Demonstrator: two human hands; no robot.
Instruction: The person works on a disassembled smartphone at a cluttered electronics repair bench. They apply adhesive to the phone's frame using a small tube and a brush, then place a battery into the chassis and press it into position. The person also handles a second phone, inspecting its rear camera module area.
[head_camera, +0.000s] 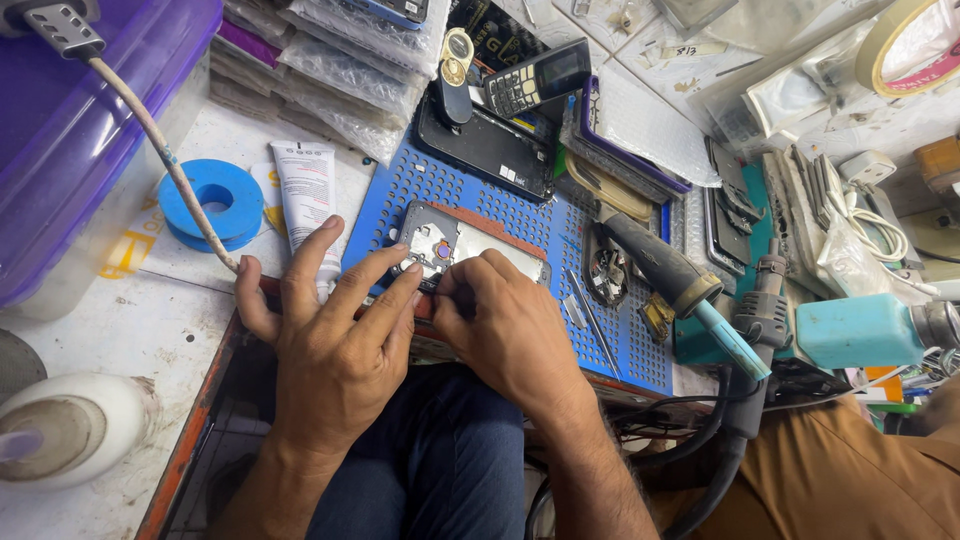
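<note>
Both forearms come up from the lower edge of the view, bare and angled toward each other. The left hand (335, 345) lies palm down with its back to the camera, the fingers (312, 262) spread and stretched forward, the thumb held out to the left. The right hand (510, 335) sits just beside it, touching at the fingertips, knuckles up. Its fingers curl inward and pinch together at the tips, the wrist bent slightly to the left.
</note>
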